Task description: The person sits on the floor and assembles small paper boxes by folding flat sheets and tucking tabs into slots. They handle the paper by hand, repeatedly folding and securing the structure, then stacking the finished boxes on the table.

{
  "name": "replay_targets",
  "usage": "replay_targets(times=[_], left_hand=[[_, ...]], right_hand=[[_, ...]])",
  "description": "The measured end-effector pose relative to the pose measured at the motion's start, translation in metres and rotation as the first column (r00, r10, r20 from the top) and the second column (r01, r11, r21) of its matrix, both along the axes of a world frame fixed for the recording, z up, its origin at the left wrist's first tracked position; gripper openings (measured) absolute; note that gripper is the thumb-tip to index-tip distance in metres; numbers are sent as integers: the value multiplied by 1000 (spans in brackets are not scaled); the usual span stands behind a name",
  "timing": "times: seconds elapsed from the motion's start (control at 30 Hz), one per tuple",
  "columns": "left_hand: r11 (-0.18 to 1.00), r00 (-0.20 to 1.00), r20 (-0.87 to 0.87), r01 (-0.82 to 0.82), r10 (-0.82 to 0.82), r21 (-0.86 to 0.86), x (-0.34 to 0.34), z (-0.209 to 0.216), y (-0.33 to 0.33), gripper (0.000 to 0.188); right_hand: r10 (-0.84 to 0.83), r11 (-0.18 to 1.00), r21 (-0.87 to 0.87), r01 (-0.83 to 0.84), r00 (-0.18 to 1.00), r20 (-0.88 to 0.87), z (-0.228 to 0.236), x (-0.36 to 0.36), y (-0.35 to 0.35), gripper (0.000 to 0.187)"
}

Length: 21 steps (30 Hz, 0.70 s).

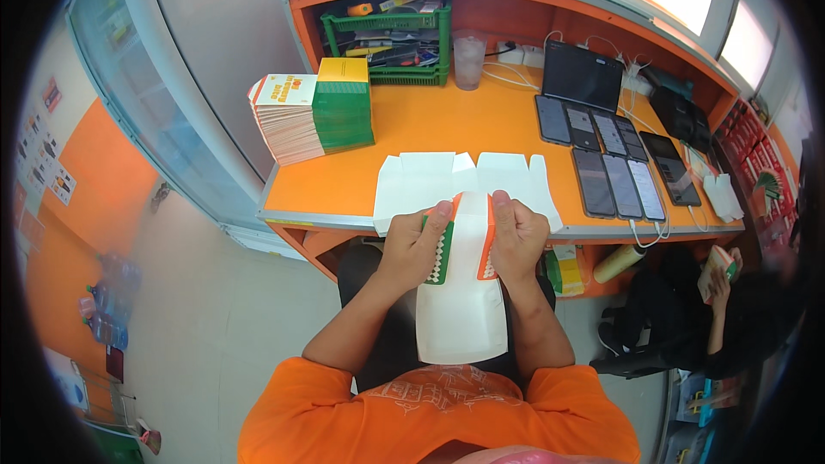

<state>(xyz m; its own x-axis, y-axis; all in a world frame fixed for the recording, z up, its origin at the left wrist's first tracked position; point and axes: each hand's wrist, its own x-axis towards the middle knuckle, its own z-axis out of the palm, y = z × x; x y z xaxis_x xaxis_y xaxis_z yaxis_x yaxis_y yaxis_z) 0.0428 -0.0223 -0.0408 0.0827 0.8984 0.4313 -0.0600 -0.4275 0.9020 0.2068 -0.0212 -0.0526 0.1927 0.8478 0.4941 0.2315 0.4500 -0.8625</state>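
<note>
Over my lap, in front of the desk's near edge, I hold a partly folded paper food carton (464,318), white inside, with a green side and an orange side bent up. My left hand (408,249) is closed on the green side, its thumb on top. My right hand (520,245) grips the orange side in the same way. Just beyond my hands, white card flaps (421,176) lie on the desk's front edge; I cannot tell whether they join the carton I hold.
Flattened cartons stand in a stack (288,129) on the orange desk (421,125). Behind are a green basket (387,47) of tools and a plastic cup (469,60). Several phones (593,180) and a tablet (584,73) lie right. A person (722,326) at right holds a similar carton (716,273).
</note>
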Motion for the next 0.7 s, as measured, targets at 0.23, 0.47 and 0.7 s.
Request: replay_targets(times=[0.23,0.47,0.7], left_hand=[[848,919,91,-390,384,360,-30,1,7,48],[889,940,340,-158,3,429,-45,-6,12,66],[773,735,433,622,-521,-126,-72,15,33,80]], right_hand=[[455,773,-137,-620,692,-561,-11,9,-2,75],[418,351,-94,-932,246,-874,-47,3,-44,83],[843,539,-300,-787,499,202,13,8,-23,110]])
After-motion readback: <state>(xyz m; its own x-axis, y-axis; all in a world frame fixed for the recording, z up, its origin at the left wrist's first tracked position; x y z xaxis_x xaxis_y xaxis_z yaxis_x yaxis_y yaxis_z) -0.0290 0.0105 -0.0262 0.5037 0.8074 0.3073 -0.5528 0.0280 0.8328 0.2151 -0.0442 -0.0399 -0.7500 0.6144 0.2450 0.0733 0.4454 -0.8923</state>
